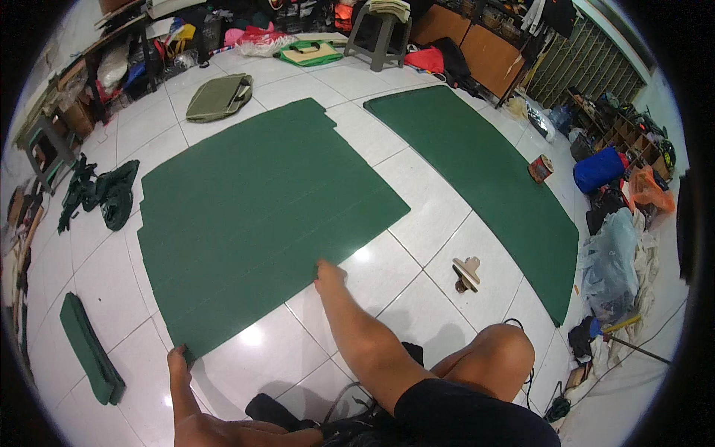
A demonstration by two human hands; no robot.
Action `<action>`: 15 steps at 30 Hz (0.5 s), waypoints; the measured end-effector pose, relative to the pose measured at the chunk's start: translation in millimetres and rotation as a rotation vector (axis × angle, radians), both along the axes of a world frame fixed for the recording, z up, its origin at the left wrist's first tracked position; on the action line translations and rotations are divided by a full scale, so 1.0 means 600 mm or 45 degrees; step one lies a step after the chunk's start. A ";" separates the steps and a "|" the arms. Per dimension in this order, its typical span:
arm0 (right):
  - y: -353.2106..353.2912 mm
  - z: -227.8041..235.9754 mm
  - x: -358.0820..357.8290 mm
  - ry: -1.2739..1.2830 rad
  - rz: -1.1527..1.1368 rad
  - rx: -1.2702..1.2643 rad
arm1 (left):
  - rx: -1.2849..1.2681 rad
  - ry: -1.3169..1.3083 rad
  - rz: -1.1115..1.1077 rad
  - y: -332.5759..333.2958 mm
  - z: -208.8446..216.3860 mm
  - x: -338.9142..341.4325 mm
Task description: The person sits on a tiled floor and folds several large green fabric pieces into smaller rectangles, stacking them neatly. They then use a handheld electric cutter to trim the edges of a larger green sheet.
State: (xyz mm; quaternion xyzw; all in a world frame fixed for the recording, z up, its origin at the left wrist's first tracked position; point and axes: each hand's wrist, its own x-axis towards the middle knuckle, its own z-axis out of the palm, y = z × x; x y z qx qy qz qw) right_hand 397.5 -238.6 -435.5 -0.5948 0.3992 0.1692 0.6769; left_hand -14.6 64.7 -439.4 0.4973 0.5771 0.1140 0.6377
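Observation:
A large dark green cloth sheet (253, 194) lies flat on the white tiled floor in front of me, with notched corners and faint lines across it. My left hand (178, 362) is closed on its near left corner. Farther right along the same near edge, my right hand (329, 276) pinches the cloth between thumb and fingers. To the right lies a second, longer green cloth piece (477, 164) with a small tin can (541, 168) on top. A large metal bulldog clip (466, 274) rests on the tiles between that piece and my right knee.
A folded green strip (91, 349) lies at the left, with crumpled dark green scraps (115, 195) beyond it. An olive bag (219, 97) sits past the sheet's far edge. At the back stands a grey stool (380, 36). Plastic bags and a blue roll (598, 169) crowd the right wall.

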 end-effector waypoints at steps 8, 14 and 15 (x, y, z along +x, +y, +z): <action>-0.056 -0.016 -0.002 -0.139 0.455 0.248 | 0.062 -0.038 -0.082 -0.002 -0.002 0.010; -0.005 0.126 -0.067 -0.115 0.265 0.458 | 0.240 0.094 -0.134 -0.028 0.012 -0.015; -0.003 0.155 -0.077 -0.196 0.292 0.515 | 0.305 0.136 -0.196 -0.036 0.014 -0.015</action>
